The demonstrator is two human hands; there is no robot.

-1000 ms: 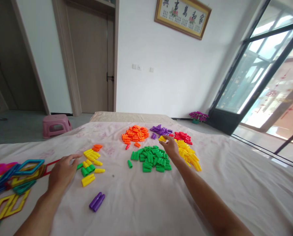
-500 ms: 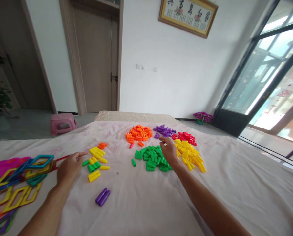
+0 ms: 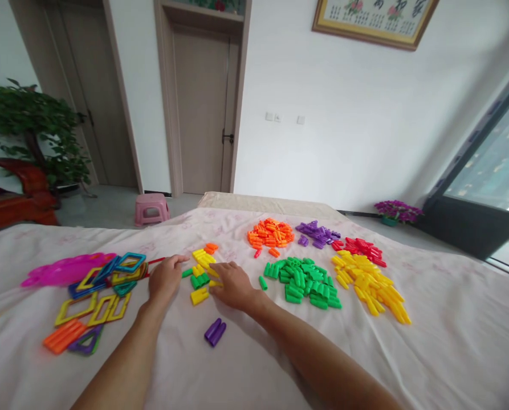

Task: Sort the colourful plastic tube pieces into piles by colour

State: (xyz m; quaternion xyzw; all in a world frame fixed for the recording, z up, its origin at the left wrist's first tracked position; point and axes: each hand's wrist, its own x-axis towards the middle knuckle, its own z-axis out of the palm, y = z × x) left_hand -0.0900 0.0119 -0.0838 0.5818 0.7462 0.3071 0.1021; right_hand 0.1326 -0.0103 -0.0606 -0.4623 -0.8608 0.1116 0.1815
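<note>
Left of the frame's centre, yellow blocks (image 3: 203,257) are partly covered by the right hand (image 3: 233,286), its fingers stretched over them; whether any is gripped cannot be told. The left hand (image 3: 167,278) is loosely curled beside a green block (image 3: 187,273), its underside hidden. A wall picture (image 3: 374,20) is cut off, upper right.

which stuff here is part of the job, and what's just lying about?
Likely in the job:
right hand, at the mixed cluster
left hand, beside it
green pile, yellow pile, red pile, purple pile, orange pile

Apparently lying about:
coloured frames
magenta plastic piece
pink stool
</note>
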